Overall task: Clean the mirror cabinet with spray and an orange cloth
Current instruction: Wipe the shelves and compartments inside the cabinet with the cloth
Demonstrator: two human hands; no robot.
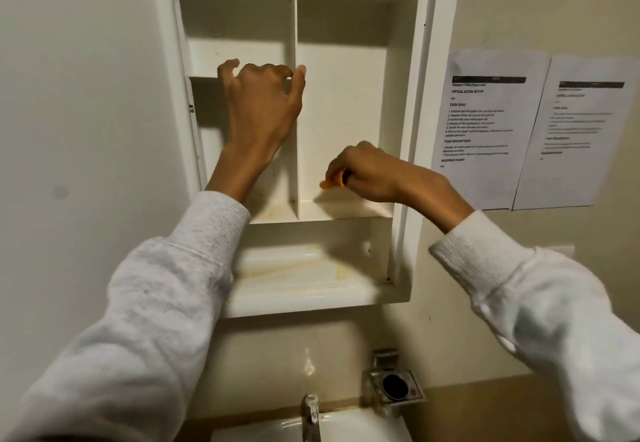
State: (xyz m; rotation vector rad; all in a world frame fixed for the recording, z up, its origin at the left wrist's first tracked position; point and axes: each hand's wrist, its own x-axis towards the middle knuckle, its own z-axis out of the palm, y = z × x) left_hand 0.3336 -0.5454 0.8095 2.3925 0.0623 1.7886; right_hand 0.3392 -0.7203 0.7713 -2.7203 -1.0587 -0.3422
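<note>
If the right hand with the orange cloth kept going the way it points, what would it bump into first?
The right hand points leftward with the orange cloth leading. It would probably first meet the cabinet's vertical divider, though depth is hard to judge from this view.
</note>
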